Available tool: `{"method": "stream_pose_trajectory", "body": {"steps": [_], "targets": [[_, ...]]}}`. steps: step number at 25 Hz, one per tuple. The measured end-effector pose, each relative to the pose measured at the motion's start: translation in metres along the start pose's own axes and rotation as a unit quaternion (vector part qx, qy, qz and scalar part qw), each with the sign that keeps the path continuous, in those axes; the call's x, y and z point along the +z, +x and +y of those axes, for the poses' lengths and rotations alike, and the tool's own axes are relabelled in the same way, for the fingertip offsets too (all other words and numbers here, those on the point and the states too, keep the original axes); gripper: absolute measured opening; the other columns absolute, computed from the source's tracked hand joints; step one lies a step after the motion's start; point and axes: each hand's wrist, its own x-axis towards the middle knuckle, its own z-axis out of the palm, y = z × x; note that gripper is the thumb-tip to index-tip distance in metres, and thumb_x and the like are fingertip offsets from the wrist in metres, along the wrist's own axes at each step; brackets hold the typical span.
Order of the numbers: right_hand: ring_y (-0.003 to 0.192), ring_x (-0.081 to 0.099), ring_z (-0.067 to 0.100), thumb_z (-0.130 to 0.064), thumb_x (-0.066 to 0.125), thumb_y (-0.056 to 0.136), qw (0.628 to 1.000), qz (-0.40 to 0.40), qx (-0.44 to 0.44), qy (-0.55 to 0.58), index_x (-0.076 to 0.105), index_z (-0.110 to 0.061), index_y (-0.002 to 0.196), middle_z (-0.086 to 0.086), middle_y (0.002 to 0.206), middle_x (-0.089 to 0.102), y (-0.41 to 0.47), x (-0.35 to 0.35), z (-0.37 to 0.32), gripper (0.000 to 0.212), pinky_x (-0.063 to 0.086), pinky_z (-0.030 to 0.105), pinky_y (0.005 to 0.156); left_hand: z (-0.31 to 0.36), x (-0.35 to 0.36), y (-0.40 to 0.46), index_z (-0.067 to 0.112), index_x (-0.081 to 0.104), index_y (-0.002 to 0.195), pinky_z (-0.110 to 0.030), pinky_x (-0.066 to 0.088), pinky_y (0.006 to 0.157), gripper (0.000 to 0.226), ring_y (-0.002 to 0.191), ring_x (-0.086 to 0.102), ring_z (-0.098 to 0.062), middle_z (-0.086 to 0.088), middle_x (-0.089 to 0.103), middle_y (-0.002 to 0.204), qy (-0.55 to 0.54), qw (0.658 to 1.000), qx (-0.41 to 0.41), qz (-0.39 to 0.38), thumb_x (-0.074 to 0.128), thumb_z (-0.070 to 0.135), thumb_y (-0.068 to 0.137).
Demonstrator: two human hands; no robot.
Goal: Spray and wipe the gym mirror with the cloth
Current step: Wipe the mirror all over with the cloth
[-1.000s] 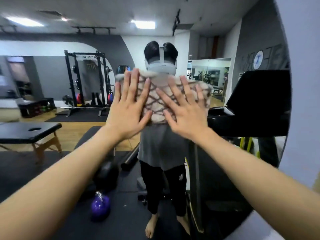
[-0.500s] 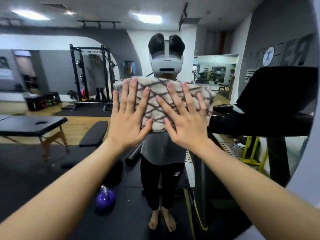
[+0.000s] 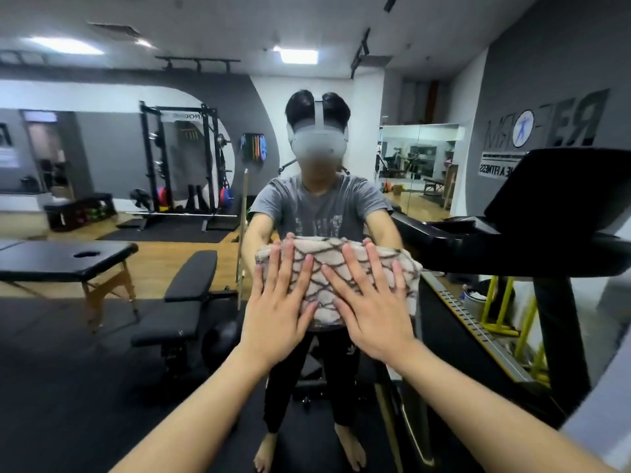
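Both arms straight out. My left hand (image 3: 276, 310) and right hand (image 3: 370, 310) lie flat, fingers spread toward 12 o'clock, pressing the folded cloth (image 3: 336, 268) against the mirror (image 3: 102, 387), dead centre, thumbs nearly touching.

a: count, hands on the glass?
b: two, left hand (image 3: 275, 310) and right hand (image 3: 370, 310), both flat on one cloth (image 3: 336, 268).
a: mirrors?
b: one mirror (image 3: 102, 370) in front. everything else is in its reflection.
a: go on.
b: one person (image 3: 321, 206), one massage table (image 3: 65, 259), one weight bench (image 3: 181, 302), one power rack (image 3: 184, 158), one treadmill (image 3: 546, 213).
a: ceiling?
b: two lit panels.
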Motion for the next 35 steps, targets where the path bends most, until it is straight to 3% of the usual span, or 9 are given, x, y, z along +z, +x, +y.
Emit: {"method": "stream_pose_trajectory", "body": {"steps": [5,9,13,18,24,28,31,35], "targets": [[0.163,0.009,0.032,-0.059,0.015,0.11,0.994,0.101,0.009,-0.033,0.019,-0.04,0.167,0.001,0.177,0.012,0.206,-0.073,-0.013,0.06,0.006,0.057,0.127,-0.126,-0.115,0.151,0.016,0.001,0.166,-0.057,-0.001,0.128,0.079,0.158,-0.009,-0.039,-0.024,-0.011,0.17,0.03,0.998,0.017,0.061,0.033,0.055,0.105],[0.162,0.013,0.032,-0.056,0.02,0.111,0.984,0.168,0.054,-0.032,0.023,-0.041,0.166,0.0,0.176,0.018,0.303,-0.1,-0.042,0.057,0.005,0.054,0.127,-0.19,-0.176,0.22,0.009,0.001,0.165,-0.059,-0.001,0.127,0.081,0.156,-0.008,-0.046,-0.025,-0.007,0.17,0.068,0.995,0.028,0.068,0.033,0.049,0.101],[0.162,0.015,0.033,-0.053,0.025,0.112,0.979,0.192,0.062,-0.034,0.023,-0.041,0.166,-0.001,0.176,0.019,0.287,-0.075,-0.072,0.056,0.013,0.058,0.126,-0.204,-0.161,0.194,0.0,0.01,0.163,-0.061,0.005,0.126,0.079,0.156,0.0,-0.048,-0.025,0.004,0.17,0.082,0.988,0.076,0.103,0.036,0.043,0.102],[0.162,0.013,0.033,-0.052,0.029,0.111,0.986,0.159,0.035,-0.021,0.019,-0.04,0.167,-0.001,0.176,0.015,0.211,-0.023,-0.128,0.058,0.013,0.058,0.125,-0.208,-0.112,0.084,0.004,0.014,0.163,-0.061,0.008,0.126,0.077,0.157,0.003,-0.045,-0.023,0.006,0.17,0.047,0.993,0.041,0.096,0.036,0.044,0.102],[0.163,0.008,0.034,-0.044,0.05,0.105,0.998,0.062,-0.003,0.032,0.023,-0.04,0.166,-0.001,0.177,0.012,0.087,0.041,-0.221,0.067,0.015,0.063,0.125,-0.214,-0.046,-0.086,0.002,0.016,0.162,-0.065,0.011,0.125,0.077,0.156,0.007,-0.05,-0.025,0.005,0.17,0.005,0.999,0.007,0.035,0.041,0.041,0.1],[0.163,0.007,0.036,-0.043,0.056,0.1,0.999,-0.012,-0.039,0.013,0.025,-0.04,0.166,0.0,0.177,0.013,0.027,0.076,-0.287,0.073,0.021,0.065,0.12,-0.229,-0.026,-0.188,0.005,0.014,0.163,-0.057,0.012,0.127,0.077,0.156,0.011,-0.046,-0.019,0.006,0.171,0.005,0.999,-0.007,-0.036,0.04,0.043,0.101],[0.163,0.009,0.034,-0.046,0.062,0.099,0.999,0.021,-0.034,-0.006,0.026,-0.042,0.165,-0.001,0.177,0.015,0.072,0.068,-0.298,0.076,0.012,0.062,0.125,-0.267,-0.046,-0.159,0.007,0.013,0.164,-0.053,0.005,0.129,0.081,0.157,0.009,-0.043,-0.018,0.005,0.172,0.008,1.0,0.001,-0.027,0.043,0.045,0.099],[0.163,0.012,0.032,-0.051,0.051,0.102,0.993,0.114,-0.04,-0.011,0.028,-0.041,0.165,0.0,0.176,0.018,0.235,0.007,-0.284,0.068,0.017,0.065,0.124,-0.347,-0.12,-0.027,0.006,0.01,0.164,-0.058,0.004,0.128,0.084,0.158,0.002,-0.044,-0.023,0.0,0.17,0.029,0.996,0.019,0.082,0.039,0.05,0.099]]}}
